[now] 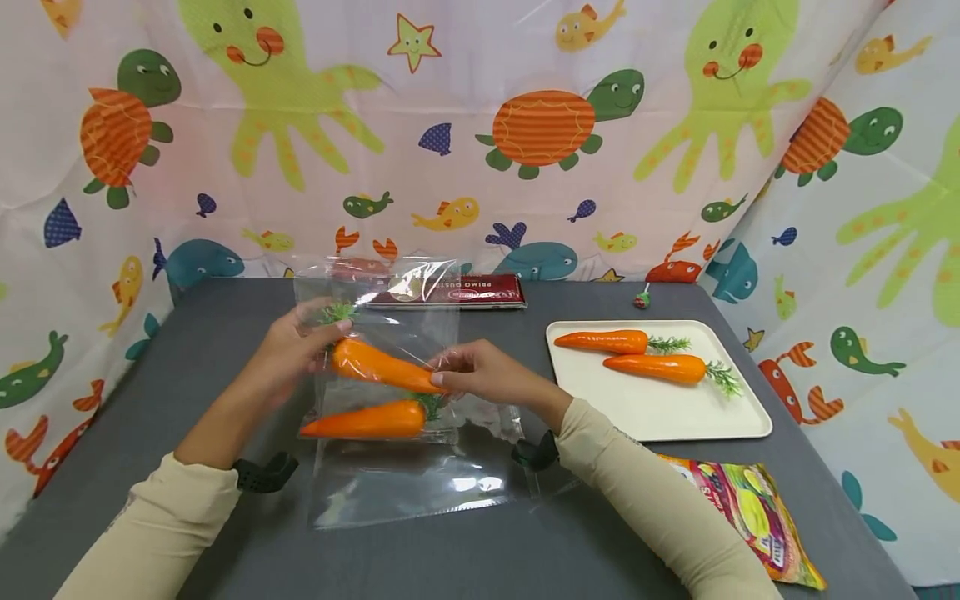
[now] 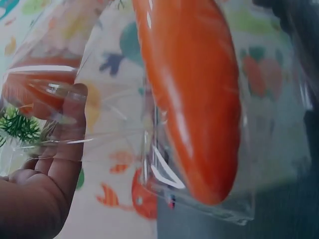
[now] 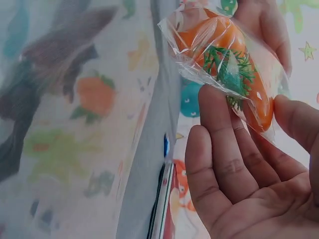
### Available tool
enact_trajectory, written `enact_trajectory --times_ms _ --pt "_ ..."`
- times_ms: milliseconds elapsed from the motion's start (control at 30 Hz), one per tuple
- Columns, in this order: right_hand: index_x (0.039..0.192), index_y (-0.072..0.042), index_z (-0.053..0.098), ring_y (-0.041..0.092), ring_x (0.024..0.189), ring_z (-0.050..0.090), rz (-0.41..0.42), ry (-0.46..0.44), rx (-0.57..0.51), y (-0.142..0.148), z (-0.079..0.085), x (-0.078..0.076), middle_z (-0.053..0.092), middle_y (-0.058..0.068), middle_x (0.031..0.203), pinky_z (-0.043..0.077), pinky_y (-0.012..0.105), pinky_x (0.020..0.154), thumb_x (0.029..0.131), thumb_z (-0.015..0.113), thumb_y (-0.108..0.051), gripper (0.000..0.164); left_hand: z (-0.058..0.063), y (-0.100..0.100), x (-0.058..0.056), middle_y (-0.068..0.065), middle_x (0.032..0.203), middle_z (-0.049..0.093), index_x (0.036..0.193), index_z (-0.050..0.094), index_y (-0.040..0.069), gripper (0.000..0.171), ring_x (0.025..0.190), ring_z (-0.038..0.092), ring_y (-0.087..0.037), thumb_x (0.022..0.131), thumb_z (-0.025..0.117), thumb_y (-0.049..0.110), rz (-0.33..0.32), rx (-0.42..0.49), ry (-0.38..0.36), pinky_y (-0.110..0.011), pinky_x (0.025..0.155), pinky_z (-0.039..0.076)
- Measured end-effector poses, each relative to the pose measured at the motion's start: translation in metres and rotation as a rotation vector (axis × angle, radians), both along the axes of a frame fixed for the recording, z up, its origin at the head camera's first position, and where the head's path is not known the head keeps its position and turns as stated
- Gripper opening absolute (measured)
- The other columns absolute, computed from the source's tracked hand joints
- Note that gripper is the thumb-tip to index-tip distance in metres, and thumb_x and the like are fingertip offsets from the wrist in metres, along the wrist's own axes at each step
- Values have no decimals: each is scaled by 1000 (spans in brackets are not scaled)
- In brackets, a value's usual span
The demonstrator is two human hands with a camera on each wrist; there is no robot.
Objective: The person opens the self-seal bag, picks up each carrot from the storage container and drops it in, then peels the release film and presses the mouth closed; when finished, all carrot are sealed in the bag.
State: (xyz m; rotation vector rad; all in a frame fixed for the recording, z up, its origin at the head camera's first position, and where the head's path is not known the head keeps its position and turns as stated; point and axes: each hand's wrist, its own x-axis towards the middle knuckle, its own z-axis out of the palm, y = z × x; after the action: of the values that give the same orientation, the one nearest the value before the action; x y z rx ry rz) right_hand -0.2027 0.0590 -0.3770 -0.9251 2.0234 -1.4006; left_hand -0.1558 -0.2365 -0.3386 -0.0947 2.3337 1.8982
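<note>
Clear plastic bag [image 1: 408, 325], left of frame centre, appears to hold two tapered carrots [image 1: 371, 419]; two loose carrots [image 1: 656, 367] lie on the cream tray [image 1: 600, 404] at right, so bagging looks half done. The left hand [image 1: 303, 335] pinches the bag by a feathery green top [image 1: 337, 312], the right hand [image 1: 487, 373] at that carrot's tip, both nearly closed. The bag is thin, crinkled, glossy.

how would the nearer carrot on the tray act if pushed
The nearer carrot would probably roll in a curve, given its rounded, tapering body. Its glossy skin may be slippery. The thin green fronds look likely to flex.
</note>
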Motion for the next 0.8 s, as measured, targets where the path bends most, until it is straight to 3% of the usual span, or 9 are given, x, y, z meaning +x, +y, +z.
enact_trajectory --times_ms 133,333,567,800 --pt "123 -1 64 27 82 70 -20 -84 -24 -27 -4 -3 70 8 98 54 54 81 97 63 -20 32 3 -25 -3 -5 109 66 156 13 9 93 87 65 -16 90 65 49 18 -79 -40 -31 76 57" --pt "125 0 63 25 80 71 -35 -262 -66 -70 -13 0 70 10 98 52 53 84 96 64 -18 33 -2 -59 -5 -24 129 49 157 5 8 103 87 65 -15 87 63 57 76 -183 -83 -33 76 57" --pt "124 -3 64 23 76 70 -61 -397 -144 -122 -24 10 71 7 97 51 53 87 95 65 -12 30 -9 -99 1 -28 128 46 154 0 -1 110 80 62 -13 87 60 61 194 -268 -100 -32 72 58" --pt "123 1 63 27 84 70 -121 -547 -217 -162 -39 24 69 6 96 54 44 86 97 60 -8 28 -18 -131 4 -31 121 46 151 -4 -8 109 70 63 -11 90 58 59 236 -298 -167 -34 69 58"
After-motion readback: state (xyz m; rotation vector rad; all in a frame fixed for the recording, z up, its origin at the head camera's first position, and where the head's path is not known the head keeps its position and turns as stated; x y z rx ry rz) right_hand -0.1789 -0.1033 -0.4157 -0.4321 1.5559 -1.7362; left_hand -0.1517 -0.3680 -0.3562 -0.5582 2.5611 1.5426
